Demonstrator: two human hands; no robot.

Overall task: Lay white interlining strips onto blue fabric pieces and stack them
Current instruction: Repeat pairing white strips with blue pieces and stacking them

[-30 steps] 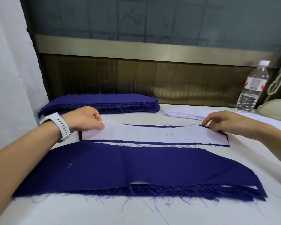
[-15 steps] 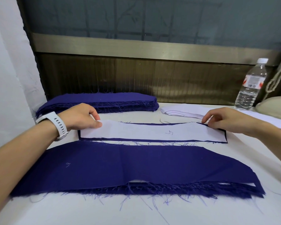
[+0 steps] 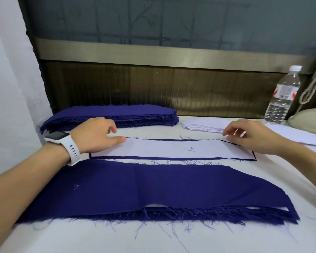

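Left hand (image 3: 97,134): fingers (image 3: 120,139) relaxed, gripping nothing. The thumb lies flat on the left end of the white interlining strip (image 3: 171,149), and the other fingers are loosely bent above it.

Right hand (image 3: 250,137): fingers (image 3: 228,132) spread and loosely bent over the strip's far right corner, with nothing seen held. They are blurred, so contact with the strip cannot be confirmed.

The strip lies flat on a blue fabric piece (image 3: 153,158), which shows only as a thin border around it, mid-worktop between the two hands. A white watch (image 3: 66,143) is on the left wrist.

Just nearer the camera lies a wider stack of blue pieces (image 3: 135,189) with frayed edges. A second blue stack (image 3: 117,114) sits beyond the left hand, and a pile of white strips (image 3: 204,125) beyond the right. A water bottle (image 3: 281,95) stands upright at the far right of the white worktop (image 3: 98,238).
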